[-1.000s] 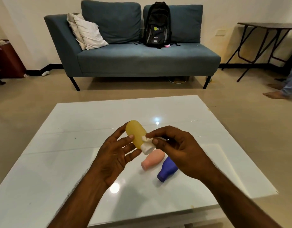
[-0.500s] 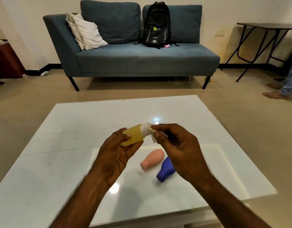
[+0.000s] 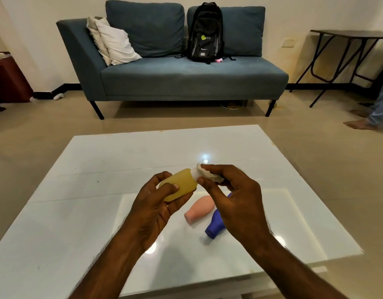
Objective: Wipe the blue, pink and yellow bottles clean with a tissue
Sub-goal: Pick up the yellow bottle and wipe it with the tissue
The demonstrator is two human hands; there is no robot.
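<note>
My left hand (image 3: 156,203) grips the yellow bottle (image 3: 182,184) above the white table (image 3: 82,190), holding it nearly level with its white cap pointing right. My right hand (image 3: 231,195) pinches a crumpled white tissue (image 3: 207,174) against that cap. Below my hands the pink bottle (image 3: 200,211) lies on its side on the table. The blue bottle (image 3: 215,226) lies beside it to the right, its upper part hidden behind my right hand.
A blue-grey sofa (image 3: 175,78) with cushions and a black backpack (image 3: 205,33) stands beyond the table. A dark folding table (image 3: 348,37) is at the far right, where another person's bare foot (image 3: 356,124) rests on the floor. A dark red cabinet (image 3: 7,80) sits far left.
The yellow bottle has turned from cap-down to nearly level with the cap pointing right. My right hand with the tissue followed the cap upward. The pink and blue bottles stayed put.
</note>
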